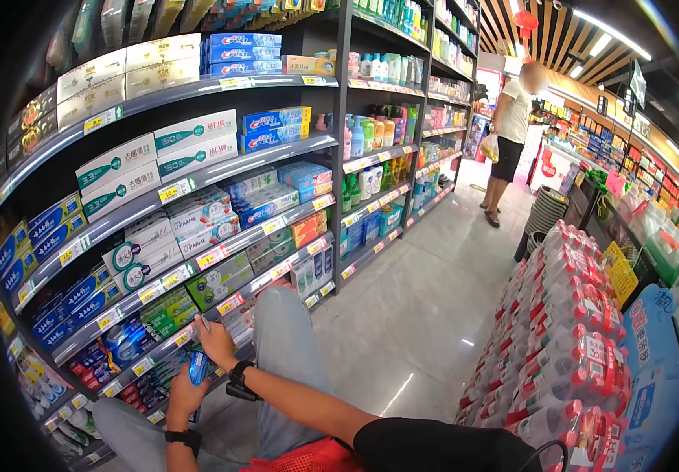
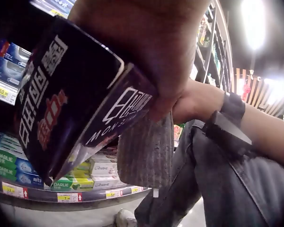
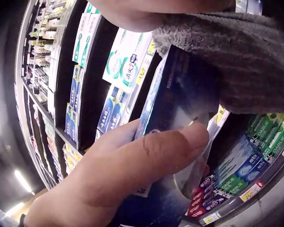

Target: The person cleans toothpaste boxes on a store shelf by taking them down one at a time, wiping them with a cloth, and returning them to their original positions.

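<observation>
Passage: aisle floor [image 1: 402, 315] between shelving [image 1: 342, 118] and bottle packs [image 1: 540, 346]. Obstacle: bent knee [image 1: 284, 330] before lower shelves [image 1: 229, 304].

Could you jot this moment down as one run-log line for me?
left grip: holds dark blue box | right grip: holds grey ribbed cloth, close to box | nearby: stocked shelves

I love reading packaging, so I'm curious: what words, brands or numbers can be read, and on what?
"MON…", rest unclear: dark box in the left hand
"DARLIE": green boxes
"…PARME": white boxes
"10.90": price tag
"30": label on the bottles
Chinese lettering and most other price tags: too small, blurred or cut off to quote surely.
</observation>
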Action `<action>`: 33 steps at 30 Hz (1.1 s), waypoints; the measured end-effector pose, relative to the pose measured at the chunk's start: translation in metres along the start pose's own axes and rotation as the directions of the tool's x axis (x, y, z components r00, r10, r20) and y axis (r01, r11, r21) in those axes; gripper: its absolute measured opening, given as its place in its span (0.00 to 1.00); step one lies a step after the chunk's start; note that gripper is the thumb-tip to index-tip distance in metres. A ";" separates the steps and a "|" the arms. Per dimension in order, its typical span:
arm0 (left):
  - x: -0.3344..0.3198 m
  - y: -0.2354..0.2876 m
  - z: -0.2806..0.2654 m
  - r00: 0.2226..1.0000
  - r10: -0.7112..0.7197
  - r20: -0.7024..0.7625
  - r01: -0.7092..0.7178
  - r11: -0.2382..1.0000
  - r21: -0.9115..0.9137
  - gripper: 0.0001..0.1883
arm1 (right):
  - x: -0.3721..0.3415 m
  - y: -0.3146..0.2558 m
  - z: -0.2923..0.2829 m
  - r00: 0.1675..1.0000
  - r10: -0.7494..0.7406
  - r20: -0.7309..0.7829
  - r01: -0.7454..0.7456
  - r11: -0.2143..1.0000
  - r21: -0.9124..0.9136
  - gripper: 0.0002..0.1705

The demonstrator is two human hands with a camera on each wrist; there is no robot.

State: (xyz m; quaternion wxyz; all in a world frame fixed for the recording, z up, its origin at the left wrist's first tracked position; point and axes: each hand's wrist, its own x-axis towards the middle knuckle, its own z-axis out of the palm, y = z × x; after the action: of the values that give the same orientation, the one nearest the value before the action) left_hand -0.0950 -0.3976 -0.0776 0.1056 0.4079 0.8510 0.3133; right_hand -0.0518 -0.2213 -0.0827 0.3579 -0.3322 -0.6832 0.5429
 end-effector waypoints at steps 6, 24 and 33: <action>-0.005 0.009 -0.002 0.998 0.065 -0.011 -0.064 0.996 0.059 0.29 | -0.003 0.008 -0.004 1.000 0.017 0.003 -0.017 1.000 0.014 0.33; -0.004 -0.003 0.004 0.999 0.029 0.030 -0.033 0.991 0.133 0.34 | 0.032 0.065 0.026 0.962 0.248 -0.113 -0.175 0.882 0.438 0.23; -0.010 0.008 0.000 0.997 0.073 0.034 -0.077 0.986 0.150 0.33 | 0.026 0.055 0.023 0.949 0.276 -0.151 -0.202 0.904 0.377 0.19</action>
State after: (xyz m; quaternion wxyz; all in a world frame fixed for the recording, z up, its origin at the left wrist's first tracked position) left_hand -0.0835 -0.4009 -0.0733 0.0749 0.4510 0.8547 0.2459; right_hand -0.0809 -0.2006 -0.1363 0.4096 -0.3963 -0.4874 0.6615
